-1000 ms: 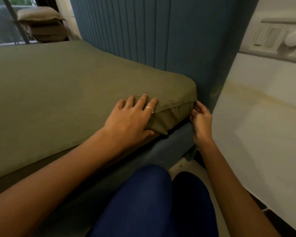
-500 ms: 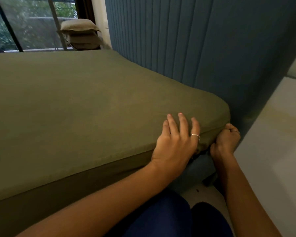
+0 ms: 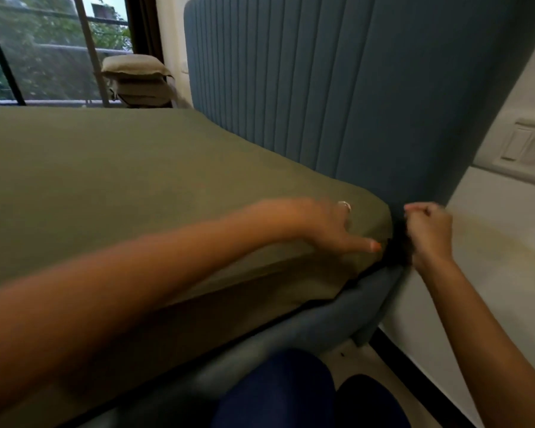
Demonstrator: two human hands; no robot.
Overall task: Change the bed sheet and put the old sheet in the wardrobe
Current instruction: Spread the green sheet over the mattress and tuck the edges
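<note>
The left hand (image 3: 337, 225) has slid to the bed corner, fingers straight on the green sheet (image 3: 136, 186), which stays stretched over the mattress. The right hand (image 3: 428, 231) has pulled off the corner, fist curled, holding nothing visible.

Blue headboard (image 3: 337, 97), window (image 3: 44, 50), wall switch (image 3: 528, 146)

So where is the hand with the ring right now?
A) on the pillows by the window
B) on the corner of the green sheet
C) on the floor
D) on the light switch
B: the left hand, wearing the ring, rests with straight fingers on the corner of the green sheet, next to the blue headboard.
</note>
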